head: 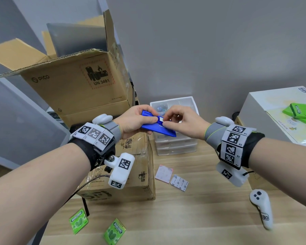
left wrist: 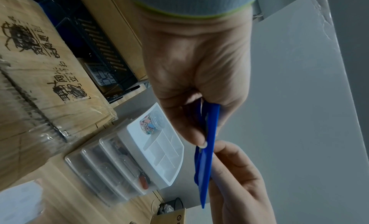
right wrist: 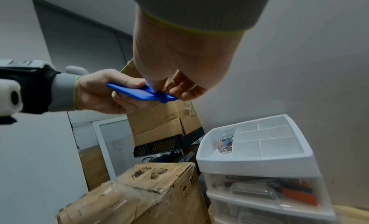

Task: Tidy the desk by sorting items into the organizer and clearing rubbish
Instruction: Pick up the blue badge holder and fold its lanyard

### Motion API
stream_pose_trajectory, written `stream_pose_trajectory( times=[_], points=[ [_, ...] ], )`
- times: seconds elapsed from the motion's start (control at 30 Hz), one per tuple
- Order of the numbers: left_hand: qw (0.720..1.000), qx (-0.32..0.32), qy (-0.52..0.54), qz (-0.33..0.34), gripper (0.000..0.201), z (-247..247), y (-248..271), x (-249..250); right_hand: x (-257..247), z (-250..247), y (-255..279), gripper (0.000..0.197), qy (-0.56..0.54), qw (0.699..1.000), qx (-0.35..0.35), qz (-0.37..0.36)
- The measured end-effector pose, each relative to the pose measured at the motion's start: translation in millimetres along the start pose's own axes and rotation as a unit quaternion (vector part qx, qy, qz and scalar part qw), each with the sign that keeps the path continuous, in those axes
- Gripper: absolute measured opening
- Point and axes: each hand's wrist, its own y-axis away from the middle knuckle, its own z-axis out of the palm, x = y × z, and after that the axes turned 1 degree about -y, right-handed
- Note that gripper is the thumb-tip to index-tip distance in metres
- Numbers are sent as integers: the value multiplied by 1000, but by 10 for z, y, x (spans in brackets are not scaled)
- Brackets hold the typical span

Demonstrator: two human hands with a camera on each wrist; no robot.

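Desk (head: 193,209): pale wood surface; most loose items are seen toward 6 o'clock in the head view.
Cardboard boxes: an open box (head: 74,80) is stacked at 10 o'clock, and a taped box (head: 131,174) is set below it, just left of the organizer.
Organizer (head: 175,144): a clear drawer unit with a white divided tray on top, at 12 o'clock by the wall; a small tub of clips (right wrist: 223,140) is seen in one tray compartment, the others look bare.
White box (head: 265,114): placed at 3 o'clock, with green packs lying on its lid.
Controller (head: 261,207): white, lying at 4 o'clock.
Gum packs (head: 95,225): two green packs lie at 7 o'clock, apart from each other.
Paper squares (head: 171,176): two small pieces lie at the desk's centre; likely rubbish.
Blue card holder (head: 157,127): held in the air in front of the organizer, between both hands.
Left hand (head: 134,122): closed round the holder's left end, thumb on top.
Right hand (head: 182,121): thumb and forefinger are pinched on a small white tab (head: 161,119) at the holder's top face.
Handling: the holder is judged light, flat and stiff, with a smooth, somewhat slippery face; it is best taken by its long edges or one end, and the tab by its free corner.
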Motion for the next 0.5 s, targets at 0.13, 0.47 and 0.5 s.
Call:
stream_pose_trajectory(
  times=[0.13,0.47,0.5],
  points=[
    [1000,-10,14,-2,11,-9,4,-29,6,14,10,9,27,999,-9,-37],
    [1000,-8,11,-18,10,-9,38,-86,21,78,17,10,115,983,-14,-144],
    [1000,-3,14,-20,11,1,35,-93,24,77,16,11,128,980,-12,-152]
  ],
)
